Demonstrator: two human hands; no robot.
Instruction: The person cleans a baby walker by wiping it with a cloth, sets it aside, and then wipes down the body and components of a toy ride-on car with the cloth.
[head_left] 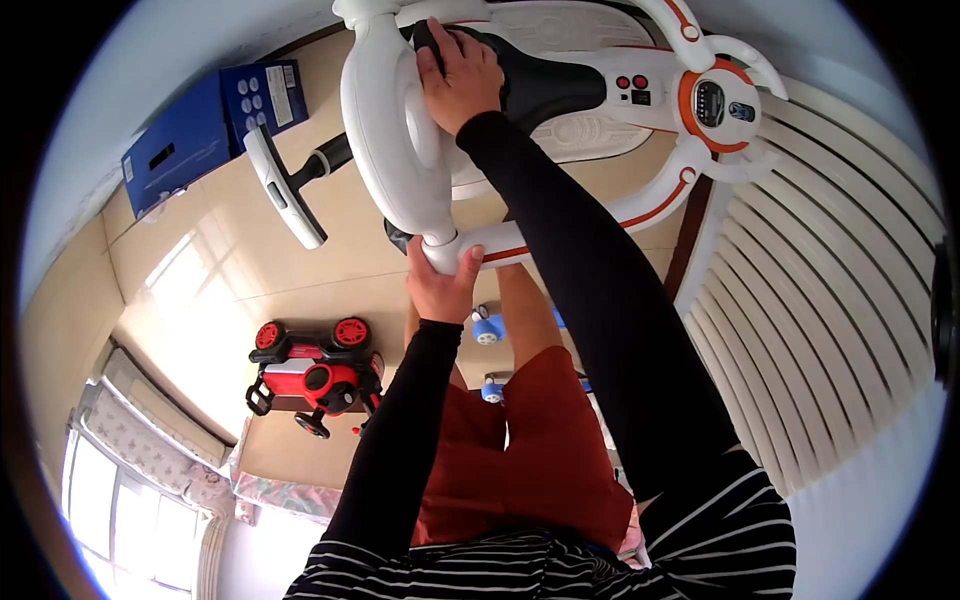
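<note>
A white exercise machine (400, 130) with orange trim, a black saddle (550, 85) and a round control panel (712, 105) fills the upper part of the view. My left hand (440, 285) grips the white joint where an orange-striped tube meets the large rounded white end; its thumb points up along the tube. Farther up, my right hand (462, 78) is closed over the machine's rounded end, its fingers on a black part beside the saddle. What lies under those fingers is hidden.
A blue box (185, 140) stands at the upper left near a white-and-black T-shaped foot (285, 190). Below it is a red-and-black toy car (318, 378). A ribbed white radiator-like panel (800, 270) runs along the right. Blue wheeled parts (487, 325) show by the legs.
</note>
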